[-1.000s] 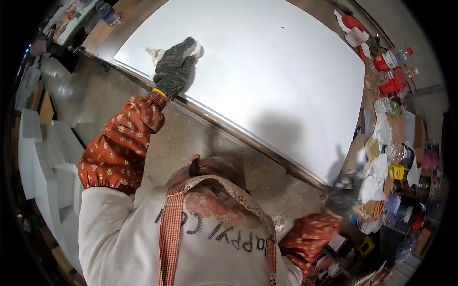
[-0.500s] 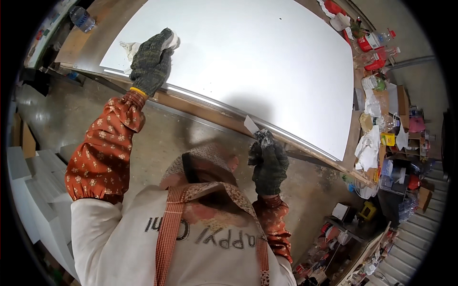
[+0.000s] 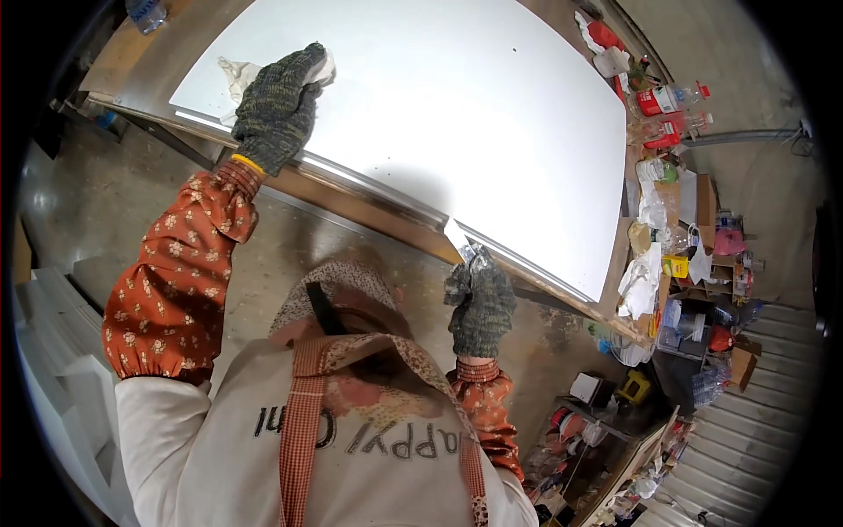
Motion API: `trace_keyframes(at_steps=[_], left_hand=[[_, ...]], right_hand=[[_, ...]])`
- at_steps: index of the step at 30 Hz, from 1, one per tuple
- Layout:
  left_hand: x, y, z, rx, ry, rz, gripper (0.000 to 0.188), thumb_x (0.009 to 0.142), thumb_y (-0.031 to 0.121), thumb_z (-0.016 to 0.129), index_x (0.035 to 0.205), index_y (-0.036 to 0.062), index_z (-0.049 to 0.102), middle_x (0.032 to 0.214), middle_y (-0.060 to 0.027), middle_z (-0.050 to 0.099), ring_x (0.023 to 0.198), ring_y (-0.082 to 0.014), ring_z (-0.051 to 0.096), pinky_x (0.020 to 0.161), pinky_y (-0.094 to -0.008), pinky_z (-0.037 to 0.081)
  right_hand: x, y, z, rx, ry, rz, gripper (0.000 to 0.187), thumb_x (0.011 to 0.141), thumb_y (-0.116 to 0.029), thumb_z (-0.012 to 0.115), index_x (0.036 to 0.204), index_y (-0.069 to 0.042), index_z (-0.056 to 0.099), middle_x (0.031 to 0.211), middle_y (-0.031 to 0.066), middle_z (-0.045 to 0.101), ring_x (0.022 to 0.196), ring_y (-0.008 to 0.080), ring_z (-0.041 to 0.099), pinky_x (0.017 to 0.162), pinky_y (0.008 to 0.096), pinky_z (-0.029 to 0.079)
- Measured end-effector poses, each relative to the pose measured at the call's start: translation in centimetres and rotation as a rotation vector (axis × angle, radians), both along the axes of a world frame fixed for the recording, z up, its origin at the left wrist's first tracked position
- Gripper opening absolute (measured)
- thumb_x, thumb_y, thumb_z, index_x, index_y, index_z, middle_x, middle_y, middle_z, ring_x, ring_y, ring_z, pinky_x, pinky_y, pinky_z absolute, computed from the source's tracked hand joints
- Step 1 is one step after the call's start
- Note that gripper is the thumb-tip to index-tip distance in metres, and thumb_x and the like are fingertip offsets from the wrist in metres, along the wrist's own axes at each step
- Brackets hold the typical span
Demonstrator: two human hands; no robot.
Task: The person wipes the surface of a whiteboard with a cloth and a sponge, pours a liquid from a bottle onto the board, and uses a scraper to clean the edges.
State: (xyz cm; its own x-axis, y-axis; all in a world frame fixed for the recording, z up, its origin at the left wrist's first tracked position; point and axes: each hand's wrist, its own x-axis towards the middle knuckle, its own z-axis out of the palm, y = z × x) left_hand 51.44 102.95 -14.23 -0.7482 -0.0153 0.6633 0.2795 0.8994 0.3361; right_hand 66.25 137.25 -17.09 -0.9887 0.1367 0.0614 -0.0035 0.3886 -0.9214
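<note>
A large white panel point(image 3: 421, 97) lies flat on the workbench. My left hand point(image 3: 277, 107), in a dark knitted glove, rests near the panel's left end, closed over a crumpled white cloth point(image 3: 235, 77) that pokes out on both sides of it. At the near edge of the panel is my right hand point(image 3: 480, 303), gloved the same way, its fingers gripped round a thin, pale, flat blade point(image 3: 456, 235). The blade's tip reaches the panel's front edge. Whether it has a handle is hidden by the glove. A few tiny dark specks dot the panel.
The wooden workbench point(image 3: 118, 77) shows around the panel, with a clear plastic bottle point(image 3: 146, 14) at its far left. Bottles with red labels point(image 3: 654, 101), crumpled paper point(image 3: 641, 281) and boxes crowd the right side. Grey slabs point(image 3: 61, 351) are stacked at lower left.
The whole view has shifted and turned a little, so the bench's right side sits further left. Both hands keep their grips; the blade's tip stays at the panel's near edge.
</note>
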Motion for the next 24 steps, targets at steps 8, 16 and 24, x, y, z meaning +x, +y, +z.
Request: trace_keyframes(at_steps=[8, 16, 24], left_hand=[[-0.2, 0.2, -0.1, -0.025, -0.015, 0.040, 0.040, 0.087, 0.017, 0.053, 0.126, 0.0135, 0.051, 0.122, -0.0095, 0.055, 0.113, -0.0272, 0.051, 0.098, -0.0396, 0.040], [0.1, 0.2, 0.0, -0.004, 0.007, 0.007, 0.040, 0.085, 0.006, 0.053, 0.126, 0.0070, 0.052, 0.124, -0.0126, 0.055, 0.115, -0.0275, 0.052, 0.100, -0.0355, 0.039], [0.3, -0.4, -0.1, 0.063, 0.011, -0.006, 0.040, 0.085, -0.001, 0.050, 0.125, 0.0030, 0.051, 0.121, -0.0134, 0.056, 0.110, -0.0230, 0.055, 0.095, -0.0315, 0.043]], right_hand=[[-0.1, -0.1, -0.9, 0.186, -0.060, 0.021, 0.042, 0.079, 0.008, 0.047, 0.118, -0.001, 0.058, 0.105, 0.0127, 0.063, 0.094, 0.0228, 0.061, 0.075, 0.0330, 0.051], [0.1, -0.7, -0.1, 0.219, 0.097, 0.048, 0.035, 0.084, 0.004, 0.046, 0.117, -0.002, 0.058, 0.105, 0.0135, 0.062, 0.090, 0.0225, 0.062, 0.076, 0.0324, 0.051], [1.8, 0.2, 2.3, -0.492, 0.011, -0.187, 0.030, 0.093, -0.016, 0.052, 0.114, 0.005, 0.058, 0.083, 0.0057, 0.063, 0.066, 0.0088, 0.056, 0.055, 0.0222, 0.046]])
